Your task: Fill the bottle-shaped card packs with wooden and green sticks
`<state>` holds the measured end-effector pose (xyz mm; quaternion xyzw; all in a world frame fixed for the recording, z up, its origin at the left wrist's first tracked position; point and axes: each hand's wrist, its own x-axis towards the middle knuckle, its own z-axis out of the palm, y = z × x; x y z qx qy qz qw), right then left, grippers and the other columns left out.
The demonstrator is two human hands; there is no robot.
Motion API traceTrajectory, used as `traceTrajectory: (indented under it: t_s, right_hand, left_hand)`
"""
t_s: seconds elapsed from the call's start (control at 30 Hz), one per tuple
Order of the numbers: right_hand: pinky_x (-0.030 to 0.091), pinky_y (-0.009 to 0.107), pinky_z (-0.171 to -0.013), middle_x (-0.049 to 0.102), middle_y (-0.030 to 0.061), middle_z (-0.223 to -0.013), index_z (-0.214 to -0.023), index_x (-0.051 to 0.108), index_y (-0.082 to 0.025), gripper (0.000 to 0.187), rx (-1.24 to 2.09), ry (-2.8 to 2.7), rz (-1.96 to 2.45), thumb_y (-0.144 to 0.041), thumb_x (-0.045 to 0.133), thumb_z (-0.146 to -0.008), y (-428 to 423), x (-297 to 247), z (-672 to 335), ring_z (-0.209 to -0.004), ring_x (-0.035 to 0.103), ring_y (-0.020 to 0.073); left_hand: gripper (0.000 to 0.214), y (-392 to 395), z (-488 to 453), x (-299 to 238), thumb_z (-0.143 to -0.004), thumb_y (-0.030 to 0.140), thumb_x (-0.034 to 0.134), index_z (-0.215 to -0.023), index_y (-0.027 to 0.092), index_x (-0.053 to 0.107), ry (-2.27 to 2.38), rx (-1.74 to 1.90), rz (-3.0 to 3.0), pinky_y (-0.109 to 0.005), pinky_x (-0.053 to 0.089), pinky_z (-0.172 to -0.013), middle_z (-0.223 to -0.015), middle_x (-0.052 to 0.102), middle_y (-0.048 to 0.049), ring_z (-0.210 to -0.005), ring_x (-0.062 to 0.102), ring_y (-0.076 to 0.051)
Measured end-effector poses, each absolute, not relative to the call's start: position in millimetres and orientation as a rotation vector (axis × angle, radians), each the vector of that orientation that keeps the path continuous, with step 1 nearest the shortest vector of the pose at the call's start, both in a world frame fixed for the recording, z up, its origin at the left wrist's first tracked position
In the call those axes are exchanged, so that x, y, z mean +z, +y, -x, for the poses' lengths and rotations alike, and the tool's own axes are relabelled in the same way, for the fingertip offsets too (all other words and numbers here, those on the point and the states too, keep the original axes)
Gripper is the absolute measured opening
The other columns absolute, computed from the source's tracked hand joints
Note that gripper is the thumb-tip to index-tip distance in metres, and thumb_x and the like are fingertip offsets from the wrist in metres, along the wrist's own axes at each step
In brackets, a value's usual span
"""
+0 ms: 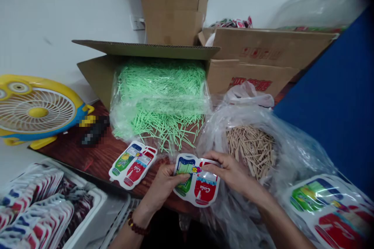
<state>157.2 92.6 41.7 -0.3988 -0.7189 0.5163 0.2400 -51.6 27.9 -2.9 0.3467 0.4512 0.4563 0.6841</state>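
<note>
A printed twin pouch (207, 186), shaped like two bottles side by side, green with a lemon on one half and red "Cola" on the other, is held up over the table's front edge. My left hand (163, 186) pinches its left side, thumb across the front. The fingers of my right hand (230, 171) are closed on its upper right edge. To the left, similar pouches (134, 165) lie on the wooden table. Thin green sticks (163, 85) spill from a plastic-lined box behind. Short brown sticks (251, 149) fill a clear bag by my right hand.
More pouches (327, 206) rest on plastic at the right. A white crate (96, 218) packed with upright pouches stands at the lower left. A yellow fan (37, 113) sits on the left, cardboard boxes (175, 11) at the back, and a blue panel (330, 97) rises at right.
</note>
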Motion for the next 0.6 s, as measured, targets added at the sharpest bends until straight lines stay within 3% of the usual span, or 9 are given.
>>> traceTrajectory:
  t_s: [0.1, 0.33, 0.6]
  right_hand:
    - [0.046, 0.024, -0.057, 0.067, -0.0010, -0.071, -0.079, 0.068, -0.020, 0.016, 1.409, -1.955, 1.109, -0.032, 0.059, -0.085, 91.0, 36.4, -165.1, -0.064, 0.060, 0.0143]
    - [0.039, 0.021, -0.051, 0.062, -0.0036, -0.065, -0.075, 0.066, -0.020, 0.014, 1.414, -1.908, 1.077, -0.030, 0.060, -0.083, 83.0, 32.3, -172.8, -0.058, 0.053, 0.0113]
    - [0.036, 0.020, -0.055, 0.059, -0.0045, -0.065, -0.074, 0.064, -0.020, 0.014, 1.313, -1.926, 1.069, -0.030, 0.061, -0.083, 74.3, 19.9, -177.6, -0.061, 0.051, 0.0111]
  left_hand:
    - [0.020, 29.3, 44.5, 1.0, -0.072, 0.022, 0.075, -0.089, 0.011, 0.073, 0.995, 1.004, -0.799, -0.028, 0.052, -0.069, -0.080, 0.077, -0.0058, -0.069, 0.068, -0.018]
    - [0.037, 29.9, 21.7, 15.2, -0.065, 0.021, 0.081, -0.098, 0.016, 0.064, 1.045, 0.989, -0.793, -0.028, 0.053, -0.070, -0.089, 0.074, -0.0025, -0.076, 0.068, -0.018]
    - [0.026, 23.2, 0.4, 4.9, -0.063, 0.027, 0.081, -0.080, 0.014, 0.067, 1.149, 1.040, -0.837, -0.023, 0.048, -0.060, -0.071, 0.071, 0.0002, -0.061, 0.062, -0.015]
